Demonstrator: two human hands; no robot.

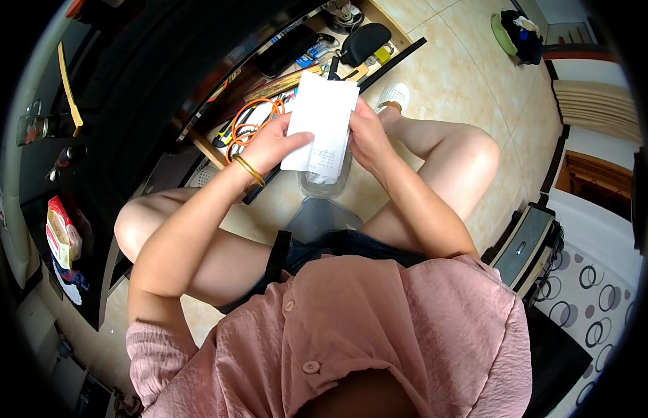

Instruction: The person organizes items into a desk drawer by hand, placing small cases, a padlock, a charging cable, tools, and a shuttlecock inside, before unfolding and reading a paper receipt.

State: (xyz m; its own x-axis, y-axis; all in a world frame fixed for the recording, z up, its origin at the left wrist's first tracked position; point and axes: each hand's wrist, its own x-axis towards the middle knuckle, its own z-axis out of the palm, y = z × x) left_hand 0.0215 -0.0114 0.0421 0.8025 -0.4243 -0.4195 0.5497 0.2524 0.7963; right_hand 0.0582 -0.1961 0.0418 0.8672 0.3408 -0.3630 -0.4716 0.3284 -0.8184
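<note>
White sheets of paper [320, 115], at least two overlapping, are held up in front of my lap, with small printed rows near the lower end. My left hand [275, 144] grips their left side, its thumb lying across the front. On the opposite edge, my right hand [369, 137] is closed, its fingertips partly hidden behind the paper. Below the sheets stands a clear plastic container [324, 188], its contents mostly covered. An orange cable [246, 130] lies in the open drawer [211, 150] just beyond my left hand.
Farther along the drawer are a black case [365, 44], a yellow padlock [384, 54] and blue packets [317, 52]. A black cabinet top at left holds a glass jar [33, 129] and a red-and-white packet [63, 230]. A small drawer unit [522, 244] stands at right.
</note>
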